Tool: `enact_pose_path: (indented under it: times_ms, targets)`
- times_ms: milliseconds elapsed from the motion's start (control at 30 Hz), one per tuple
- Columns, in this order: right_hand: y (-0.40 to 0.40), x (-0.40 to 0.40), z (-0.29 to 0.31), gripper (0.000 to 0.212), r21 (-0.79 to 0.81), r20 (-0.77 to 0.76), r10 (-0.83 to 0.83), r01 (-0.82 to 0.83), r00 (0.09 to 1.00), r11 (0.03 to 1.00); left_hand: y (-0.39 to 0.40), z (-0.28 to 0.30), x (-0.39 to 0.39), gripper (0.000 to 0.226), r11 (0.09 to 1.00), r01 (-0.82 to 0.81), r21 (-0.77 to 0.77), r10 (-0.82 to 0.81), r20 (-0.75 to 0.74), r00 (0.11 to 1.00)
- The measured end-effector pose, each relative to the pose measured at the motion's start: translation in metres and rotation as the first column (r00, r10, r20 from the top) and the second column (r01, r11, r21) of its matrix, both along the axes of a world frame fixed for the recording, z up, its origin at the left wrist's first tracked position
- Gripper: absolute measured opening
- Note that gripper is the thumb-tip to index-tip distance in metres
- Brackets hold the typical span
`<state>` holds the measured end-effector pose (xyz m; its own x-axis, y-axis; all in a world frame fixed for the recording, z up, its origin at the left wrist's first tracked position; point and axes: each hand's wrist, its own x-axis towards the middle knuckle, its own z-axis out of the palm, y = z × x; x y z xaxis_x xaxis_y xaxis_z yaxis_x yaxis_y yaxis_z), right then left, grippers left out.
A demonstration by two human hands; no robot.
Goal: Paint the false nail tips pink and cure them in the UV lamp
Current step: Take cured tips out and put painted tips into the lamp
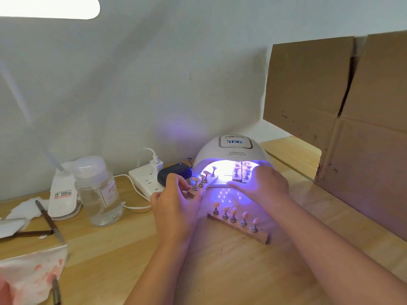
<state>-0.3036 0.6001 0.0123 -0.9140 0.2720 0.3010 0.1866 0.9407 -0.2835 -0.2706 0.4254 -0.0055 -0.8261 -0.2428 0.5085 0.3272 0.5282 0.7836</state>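
The white UV lamp (233,151) stands at the back of the table, lit violet inside. My left hand (176,201) grips the near end of a wooden strip (193,193) carrying several pink nail tips on metal stands; its far end reaches into the lamp's mouth. My right hand (264,183) lies flat at the lamp's opening, fingers straight, touching the end of two more wooden strips (241,175) that sit inside. A further wooden strip with several pink tips (239,225) lies on the table in front of the lamp, untouched.
A power strip (143,179) with a black adapter (174,172) and white cable sits left of the lamp. Further left stand a clear pump bottle (99,190), a desk lamp base (62,194), brushes (49,219) and a pink-stained tissue (33,274). Cardboard (343,119) walls the right side.
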Motion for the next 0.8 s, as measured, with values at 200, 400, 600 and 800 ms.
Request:
enact_pose_path:
  times_ms: [200,400,600,800]
  targets:
    - [0.021,0.026,-0.003,0.045,0.083,-0.051,-0.002,0.006,0.999,0.997,0.008,0.006,-0.006,0.034,0.998,0.025,-0.054,-0.025,-0.003,1.000]
    - [0.029,0.037,-0.017,0.026,-0.042,-0.156,0.042,-0.049,0.987,0.998,0.028,0.011,-0.024,0.038,0.989,0.078,-0.129,-0.072,0.052,0.996]
    - [0.032,0.037,-0.021,0.022,-0.161,-0.206,0.068,-0.102,0.976,0.982,0.039,0.008,-0.035,0.039,0.972,0.109,-0.208,-0.081,0.138,0.987]
    - [0.037,0.035,-0.023,0.022,-0.241,-0.224,0.050,-0.105,0.973,0.965,0.039,0.005,-0.043,0.026,0.973,0.137,-0.184,-0.091,0.242,0.966]
